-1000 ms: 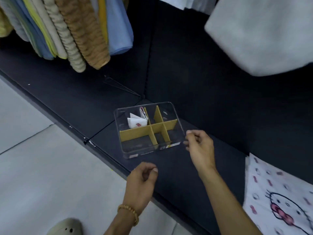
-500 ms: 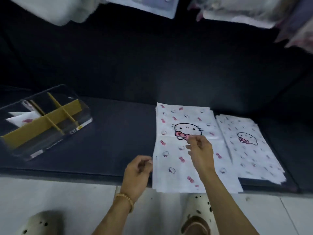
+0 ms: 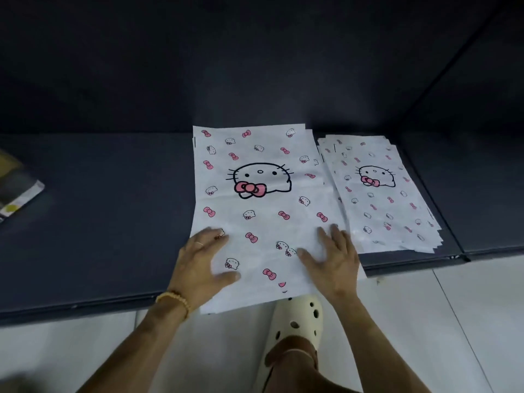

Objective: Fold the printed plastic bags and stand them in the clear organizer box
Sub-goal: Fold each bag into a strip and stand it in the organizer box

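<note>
- The dark padded surface [image 3: 113,217] runs across the middle of the frame; its front edge crosses the lower third, with pale floor below it.
- The nearer stack of printed bags [image 3: 255,211] lies flat at centre frame, and its near end hangs past the front edge. The top bag is fully spread, with no fold in it yet.
- A second stack of printed bags [image 3: 377,194] lies just to the right, at centre right, fanned a little and also unfolded. Judging by the two stacks, most of the work is still ahead.
- The clear organizer box [image 3: 19,191] shows only as a blurred corner at the left edge, well apart from both stacks. What stands in it cannot be told from this view, so I cannot say how many bags are done.
- The left hand [image 3: 202,265] lies flat with fingers spread wide on the lower left part of the top bag, holding nothing. A beaded bracelet [image 3: 174,300] sits on its wrist.
- The right hand [image 3: 333,258] lies flat in the same way on the lower right part of the same bag, fingers straight and spread.
- A cream clog [image 3: 297,321] shows below the bags, at lower centre.
- My judgement: this looks like smoothing or squaring the sheet before a first fold; folding and standing it in the box both remain.
</note>
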The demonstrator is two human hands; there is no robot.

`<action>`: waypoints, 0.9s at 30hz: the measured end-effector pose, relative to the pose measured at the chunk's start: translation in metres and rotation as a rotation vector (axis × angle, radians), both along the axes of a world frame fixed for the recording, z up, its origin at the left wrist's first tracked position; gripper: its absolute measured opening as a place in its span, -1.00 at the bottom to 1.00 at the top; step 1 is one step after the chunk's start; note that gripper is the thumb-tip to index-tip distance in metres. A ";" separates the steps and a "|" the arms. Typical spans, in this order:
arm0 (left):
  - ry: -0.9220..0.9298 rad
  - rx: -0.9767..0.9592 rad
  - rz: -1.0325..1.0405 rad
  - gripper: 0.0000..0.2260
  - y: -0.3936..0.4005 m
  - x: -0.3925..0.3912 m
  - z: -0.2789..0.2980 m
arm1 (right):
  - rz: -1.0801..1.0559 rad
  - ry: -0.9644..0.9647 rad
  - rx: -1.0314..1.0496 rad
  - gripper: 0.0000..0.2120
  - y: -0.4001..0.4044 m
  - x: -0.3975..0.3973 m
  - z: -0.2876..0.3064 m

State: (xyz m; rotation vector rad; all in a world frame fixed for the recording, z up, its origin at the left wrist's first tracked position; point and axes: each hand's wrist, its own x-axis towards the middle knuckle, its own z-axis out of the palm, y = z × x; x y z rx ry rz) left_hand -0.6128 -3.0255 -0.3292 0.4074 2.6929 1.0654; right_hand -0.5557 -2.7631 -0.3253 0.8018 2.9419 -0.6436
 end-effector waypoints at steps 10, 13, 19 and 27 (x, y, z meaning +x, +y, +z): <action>0.182 -0.050 0.105 -0.95 0.023 -0.009 0.004 | -0.064 0.183 0.007 -0.91 -0.008 -0.015 0.004; 0.149 0.071 0.175 -0.96 0.016 -0.014 0.023 | -0.023 0.227 -0.010 -0.89 -0.018 -0.018 0.017; 0.145 0.337 0.442 -0.94 -0.052 -0.022 0.067 | 0.166 0.435 -0.256 -0.87 -0.080 -0.044 0.064; 0.006 0.376 0.855 -0.87 -0.159 -0.018 0.080 | 0.582 0.051 -0.476 -0.09 -0.139 -0.052 0.084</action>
